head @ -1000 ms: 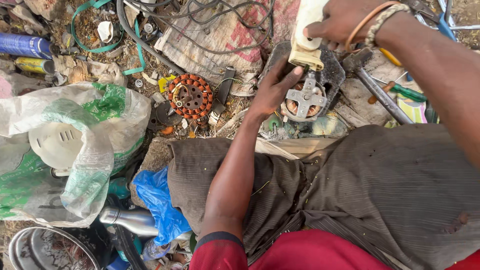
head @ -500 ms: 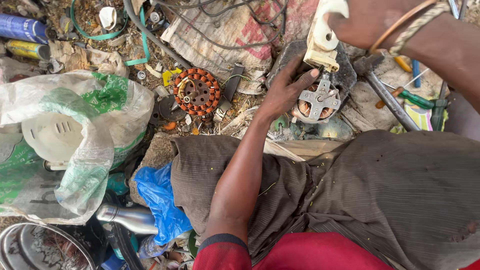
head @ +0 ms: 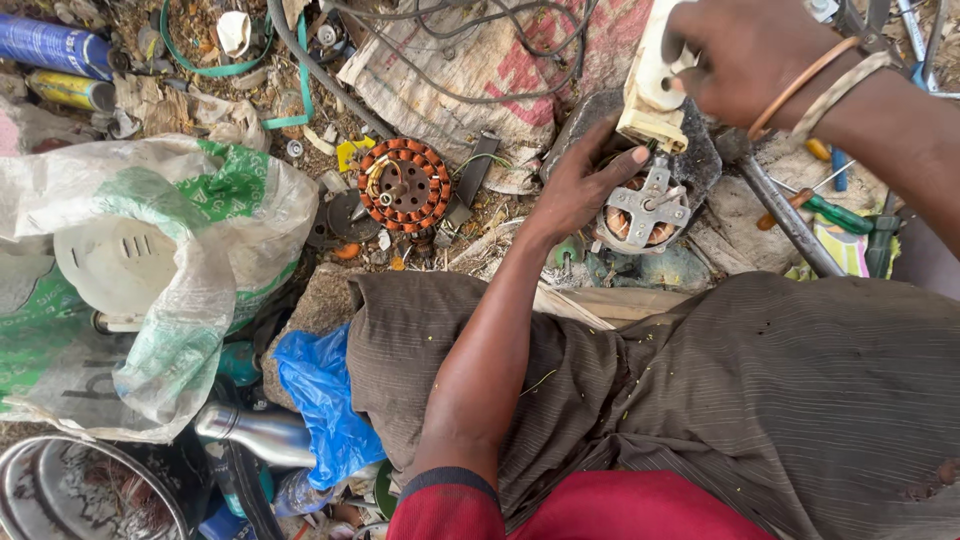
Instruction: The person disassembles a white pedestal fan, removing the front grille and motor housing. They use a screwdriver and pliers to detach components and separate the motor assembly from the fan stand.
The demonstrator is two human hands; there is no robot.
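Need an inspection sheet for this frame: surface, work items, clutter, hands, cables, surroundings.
Surface: dirt ground, littered.
Work items: small motor with metal bracket, copper windings visible; cream plastic housing above it.
Clutter: copper-wound stator, plastic bag with a white fan part, spray cans, screwdrivers, steel flask.
Hands: left hand braces the motor; right hand grips the housing.
Cables: grey wires tangled over a printed sack.
Surroundings: nothing seen beyond the person's brown trousers.

Littered ground (head: 300,120) under copper stator (head: 404,185)
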